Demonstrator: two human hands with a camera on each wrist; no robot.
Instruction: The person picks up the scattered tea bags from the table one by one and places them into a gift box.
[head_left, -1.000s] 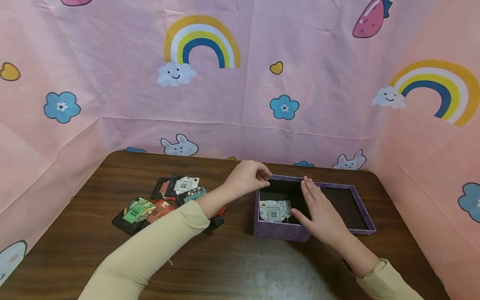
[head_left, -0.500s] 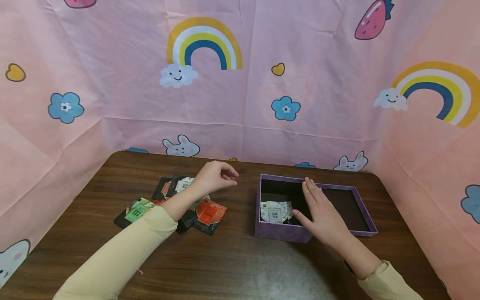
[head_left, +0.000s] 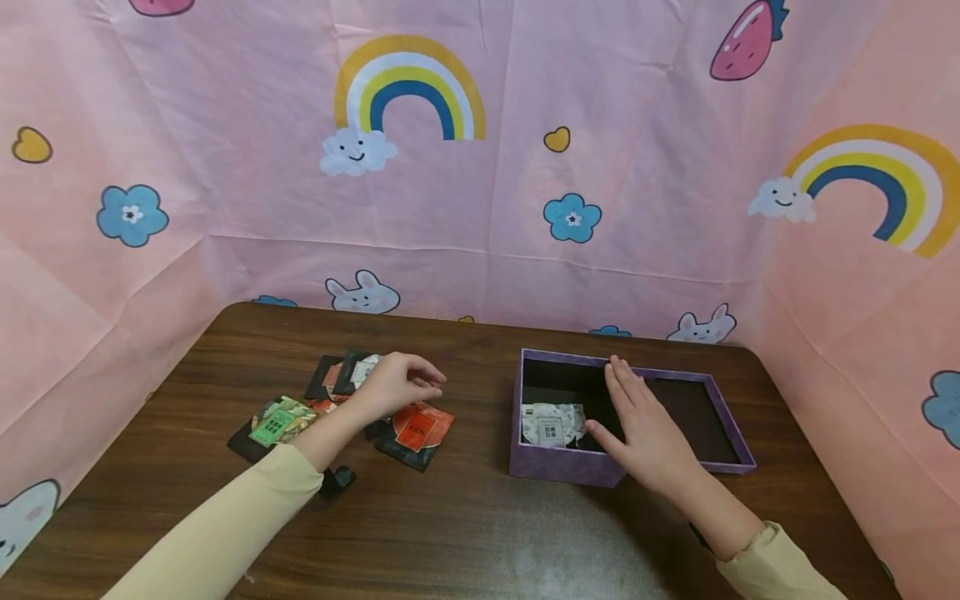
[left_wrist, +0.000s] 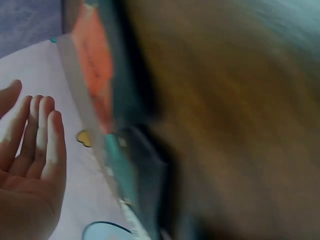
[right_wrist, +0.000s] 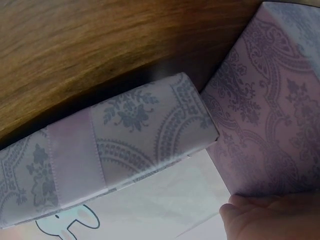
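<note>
Left hand [head_left: 393, 385], thumb and fingers apart, over packets [head_left: 417, 432] toward the left edge of the table [head_left: 450, 533], right hand [head_left: 648, 429], fingers straight, on a purple box [head_left: 562, 465], one pale packet [head_left: 549, 427] inside.

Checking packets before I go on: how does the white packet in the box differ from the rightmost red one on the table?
The white packet has a pale grey label, while the red packet has a red label and a dark lower edge. The white packet is inside the box; the red packet lies on the table. Both labels look rectangular.
</note>
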